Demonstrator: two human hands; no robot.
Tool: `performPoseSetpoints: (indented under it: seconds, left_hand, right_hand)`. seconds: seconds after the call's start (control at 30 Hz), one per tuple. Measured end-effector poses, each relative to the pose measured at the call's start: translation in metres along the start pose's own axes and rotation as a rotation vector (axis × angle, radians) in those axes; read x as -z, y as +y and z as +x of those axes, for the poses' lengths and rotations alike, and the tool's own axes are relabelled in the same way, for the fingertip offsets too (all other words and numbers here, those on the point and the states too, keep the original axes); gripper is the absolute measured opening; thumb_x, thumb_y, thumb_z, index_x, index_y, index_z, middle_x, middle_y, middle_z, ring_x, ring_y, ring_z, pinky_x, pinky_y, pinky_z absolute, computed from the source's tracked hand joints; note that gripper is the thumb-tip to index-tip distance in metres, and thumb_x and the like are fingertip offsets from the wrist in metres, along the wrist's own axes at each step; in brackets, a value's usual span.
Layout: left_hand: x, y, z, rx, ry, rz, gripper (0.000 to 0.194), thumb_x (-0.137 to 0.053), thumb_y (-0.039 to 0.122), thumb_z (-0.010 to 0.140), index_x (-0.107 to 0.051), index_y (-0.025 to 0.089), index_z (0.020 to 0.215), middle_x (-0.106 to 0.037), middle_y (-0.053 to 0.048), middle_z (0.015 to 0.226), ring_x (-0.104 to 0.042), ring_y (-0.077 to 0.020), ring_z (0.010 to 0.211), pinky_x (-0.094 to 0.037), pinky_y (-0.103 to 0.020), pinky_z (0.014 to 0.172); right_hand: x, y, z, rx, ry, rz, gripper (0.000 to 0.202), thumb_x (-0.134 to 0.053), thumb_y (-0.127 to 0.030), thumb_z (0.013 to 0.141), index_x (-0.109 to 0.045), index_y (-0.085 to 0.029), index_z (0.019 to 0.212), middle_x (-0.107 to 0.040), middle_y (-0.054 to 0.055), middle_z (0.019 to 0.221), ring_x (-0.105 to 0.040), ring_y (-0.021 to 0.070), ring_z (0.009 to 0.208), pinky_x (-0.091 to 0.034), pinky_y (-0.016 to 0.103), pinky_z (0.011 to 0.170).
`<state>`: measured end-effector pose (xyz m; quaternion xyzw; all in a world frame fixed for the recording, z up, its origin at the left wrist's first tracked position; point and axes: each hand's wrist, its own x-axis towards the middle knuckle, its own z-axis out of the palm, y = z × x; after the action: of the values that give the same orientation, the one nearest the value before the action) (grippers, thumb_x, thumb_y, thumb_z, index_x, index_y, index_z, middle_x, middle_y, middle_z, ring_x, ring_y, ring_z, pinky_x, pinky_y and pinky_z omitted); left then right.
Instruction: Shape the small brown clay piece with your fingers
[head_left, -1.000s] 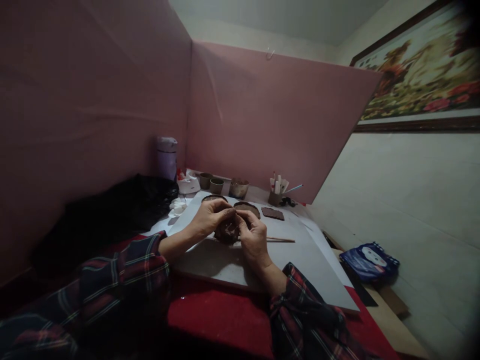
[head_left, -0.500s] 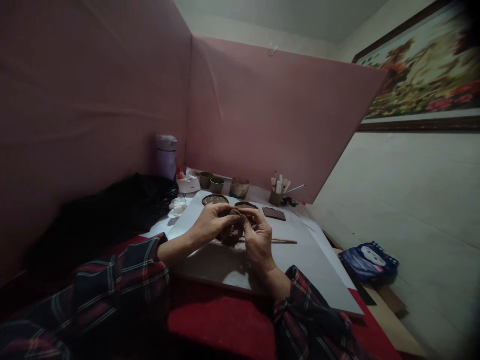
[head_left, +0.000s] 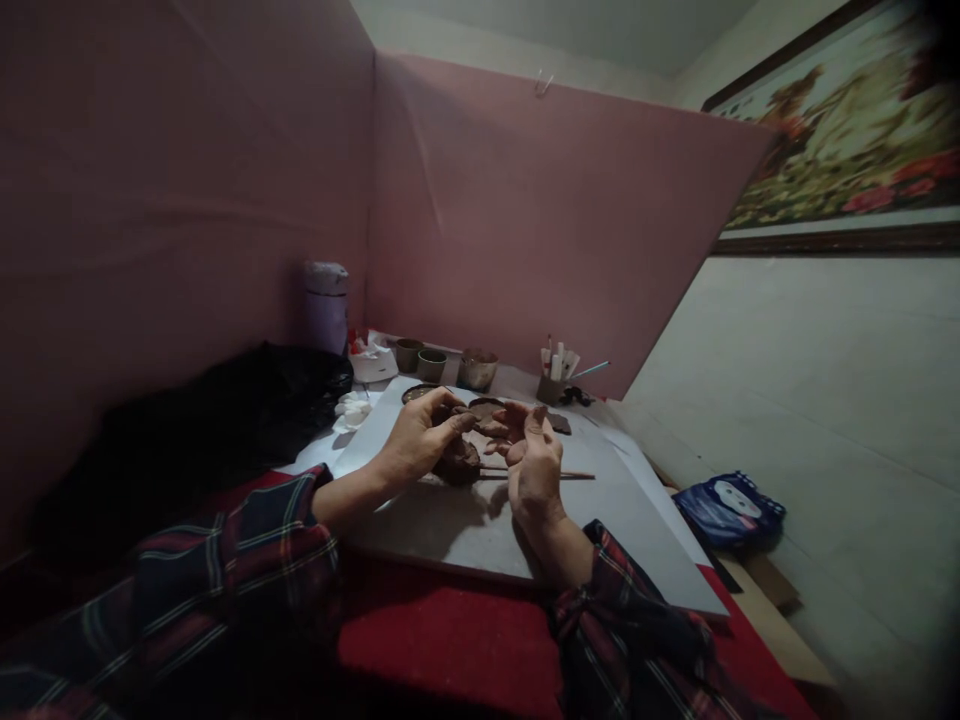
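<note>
Brown clay [head_left: 458, 463] sits in a dark lump on the white board [head_left: 420, 525], below the fingers of my left hand [head_left: 420, 437]. That hand pinches a small piece of brown clay [head_left: 466, 412] between thumb and fingertips. To its right, my right hand [head_left: 536, 465] is raised with its fingers apart and curved, and nothing clear shows in it. Behind the hands lie round, flat brown pieces [head_left: 487, 408] and a flat slab [head_left: 559, 424], partly hidden by my right hand. Thin wooden sticks [head_left: 577, 476] lie beyond my right wrist.
Small cups [head_left: 432, 364] and a bowl [head_left: 478, 370] line the back. A tool holder [head_left: 551, 388] stands right of them. At the left are a purple bottle [head_left: 327, 310], crumpled tissue [head_left: 351, 411] and a black bag [head_left: 225, 410]. A blue pouch [head_left: 727, 510] lies right.
My hands have moved apart. The fingers of my right hand have come off the clay and spread, and more of the lump and the round piece behind shows. The view has shifted slightly.
</note>
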<state>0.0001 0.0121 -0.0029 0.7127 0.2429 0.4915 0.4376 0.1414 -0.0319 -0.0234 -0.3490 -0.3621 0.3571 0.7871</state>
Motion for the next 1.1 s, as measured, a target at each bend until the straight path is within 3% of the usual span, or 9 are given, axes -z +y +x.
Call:
performPoseSetpoints:
  seconds: [0.27, 0.4, 0.6, 0.83, 0.97, 1.1]
  left_hand:
    - [0.0, 0.007, 0.002, 0.017, 0.045, -0.025, 0.024, -0.071, 0.035, 0.078, -0.066, 0.012, 0.084, -0.064, -0.002, 0.074, -0.056, -0.009, 0.059, -0.046, -0.021, 0.054]
    - [-0.002, 0.012, 0.001, 0.008, 0.028, -0.043, 0.021, -0.07, 0.027, 0.077, -0.068, 0.013, 0.093, -0.071, -0.005, 0.089, -0.065, -0.0131, 0.077, -0.052, -0.022, 0.066]
    - [-0.003, 0.017, -0.003, 0.224, -0.093, -0.093, 0.018, -0.059, 0.026, 0.08, -0.057, 0.015, 0.094, -0.059, 0.003, 0.058, -0.055, -0.0106, 0.045, -0.045, -0.021, 0.044]
    - [-0.002, 0.014, -0.005, 0.217, -0.098, -0.131, 0.024, -0.064, 0.025, 0.072, -0.06, 0.014, 0.093, -0.058, 0.002, 0.069, -0.048, -0.0062, 0.048, -0.038, -0.017, 0.041]
    - [-0.003, 0.015, -0.005, 0.279, -0.152, -0.129, 0.03, -0.063, 0.03, 0.075, -0.061, 0.013, 0.1, -0.057, 0.003, 0.059, -0.046, -0.0079, 0.042, -0.036, -0.018, 0.036]
    - [-0.004, 0.017, -0.004, 0.321, -0.192, -0.115, 0.027, -0.052, 0.024, 0.08, -0.062, 0.011, 0.101, -0.06, 0.0, 0.054, -0.051, -0.0112, 0.039, -0.04, -0.021, 0.036]
  right_hand:
    - [0.002, -0.003, 0.001, -0.085, -0.099, 0.127, 0.042, -0.059, -0.061, 0.085, -0.066, -0.02, 0.09, -0.073, 0.004, 0.085, -0.069, 0.0151, 0.077, -0.056, 0.028, 0.067]
    - [0.001, -0.005, 0.0, -0.094, -0.106, 0.187, 0.047, -0.063, -0.065, 0.08, -0.067, -0.019, 0.09, -0.073, 0.006, 0.091, -0.07, 0.0182, 0.085, -0.057, 0.033, 0.072]
    - [0.002, -0.005, 0.002, -0.075, -0.065, 0.256, 0.044, -0.068, -0.063, 0.077, -0.069, -0.02, 0.087, -0.069, 0.003, 0.095, -0.067, 0.0197, 0.097, -0.059, 0.039, 0.08]
    - [0.002, -0.005, 0.001, -0.086, -0.09, 0.259, 0.046, -0.062, -0.066, 0.08, -0.067, -0.021, 0.088, -0.068, 0.004, 0.098, -0.065, 0.021, 0.101, -0.057, 0.045, 0.089]
    - [0.002, -0.005, 0.001, -0.104, -0.114, 0.252, 0.046, -0.06, -0.066, 0.082, -0.067, -0.021, 0.088, -0.068, 0.005, 0.099, -0.066, 0.021, 0.1, -0.056, 0.045, 0.092]
    - [0.002, -0.005, 0.001, -0.108, -0.113, 0.247, 0.044, -0.062, -0.064, 0.082, -0.068, -0.02, 0.086, -0.069, 0.005, 0.097, -0.066, 0.0197, 0.097, -0.057, 0.041, 0.088]
